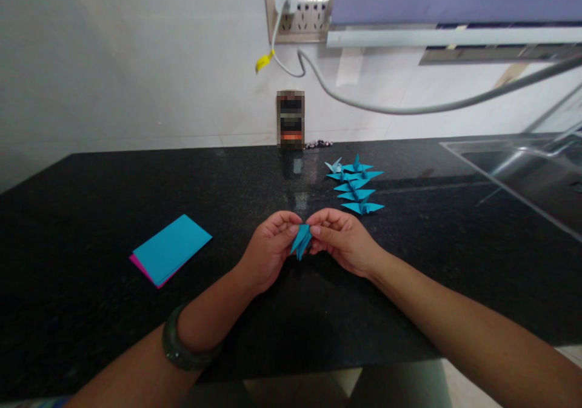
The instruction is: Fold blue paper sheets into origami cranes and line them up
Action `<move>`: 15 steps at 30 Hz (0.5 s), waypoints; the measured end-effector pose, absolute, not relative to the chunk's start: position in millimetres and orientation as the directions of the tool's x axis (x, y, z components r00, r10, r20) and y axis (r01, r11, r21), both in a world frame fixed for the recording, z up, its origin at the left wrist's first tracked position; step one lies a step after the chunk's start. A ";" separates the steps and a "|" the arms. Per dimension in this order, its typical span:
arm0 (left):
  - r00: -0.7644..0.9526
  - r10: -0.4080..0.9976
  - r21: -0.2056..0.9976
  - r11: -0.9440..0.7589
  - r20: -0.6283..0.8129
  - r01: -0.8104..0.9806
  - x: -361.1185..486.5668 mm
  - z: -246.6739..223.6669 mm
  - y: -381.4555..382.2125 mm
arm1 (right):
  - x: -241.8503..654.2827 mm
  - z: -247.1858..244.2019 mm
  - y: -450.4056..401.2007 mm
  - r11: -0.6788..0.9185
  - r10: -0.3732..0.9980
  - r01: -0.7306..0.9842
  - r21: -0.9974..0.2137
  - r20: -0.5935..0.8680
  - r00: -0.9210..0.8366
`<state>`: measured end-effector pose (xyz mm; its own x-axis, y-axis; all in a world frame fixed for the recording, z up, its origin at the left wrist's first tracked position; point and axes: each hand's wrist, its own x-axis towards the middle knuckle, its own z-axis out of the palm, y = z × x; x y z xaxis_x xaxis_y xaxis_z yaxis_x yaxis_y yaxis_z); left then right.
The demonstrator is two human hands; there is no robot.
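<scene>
A small piece of folded blue origami paper (301,240) is held up above the dark counter, its pointed ends hanging downward. My left hand (271,247) pinches its upper left side between thumb and fingers. On the other side, my right hand (341,238) grips the upper right edge the same way. Just beyond my right hand, several finished blue paper cranes (362,207) stand close together, with one paler crane (335,166) at the back. Left of my hands lies a stack of blue paper (173,249), with a pink sheet (144,271) showing underneath.
A phone-like device (291,119), blurred out, leans upright on the wall with a beaded strap (319,144) beside it. A grey cable (391,110) runs from the wall socket (300,17) to the right. A metal sink (509,177) borders the counter (91,214) on the right.
</scene>
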<state>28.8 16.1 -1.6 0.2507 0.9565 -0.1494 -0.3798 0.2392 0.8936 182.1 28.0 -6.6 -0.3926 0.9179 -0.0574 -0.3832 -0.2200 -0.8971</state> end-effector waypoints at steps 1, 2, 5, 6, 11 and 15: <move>0.250 0.959 0.901 0.226 -0.138 -0.371 28.6 -2.3 16.3 | 182.2 -7.1 28.2 -0.214 0.919 -0.374 -0.902 -0.056 -0.390; 0.245 0.963 0.912 0.201 -0.117 -0.358 28.4 -3.0 16.5 | 182.2 -7.5 28.4 -0.204 0.921 -0.363 -0.909 -0.053 -0.385; 0.200 0.980 0.963 0.073 -0.020 -0.261 27.7 -4.4 16.3 | 182.1 -8.6 28.9 -0.139 0.933 -0.306 -0.942 -0.021 -0.359; 0.180 0.983 0.977 0.022 0.018 -0.214 27.4 -4.5 16.0 | 182.0 -8.8 28.9 -0.108 0.936 -0.276 -0.955 -0.005 -0.351; 0.044 0.969 0.964 -0.247 0.244 0.103 25.5 -5.2 14.7 | 182.3 -9.1 26.8 0.133 0.950 -0.085 -0.987 0.152 -0.274; 0.036 0.885 0.826 -0.447 0.465 0.344 23.2 -6.6 15.6 | 185.6 -7.2 24.0 0.493 0.868 0.207 -0.845 0.462 -0.181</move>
<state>23.2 15.6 -6.6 0.0356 0.8848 0.4645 0.3440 -0.4473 0.8256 185.6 24.0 -7.2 -0.1813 0.8682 0.4618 0.2070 0.4928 -0.8452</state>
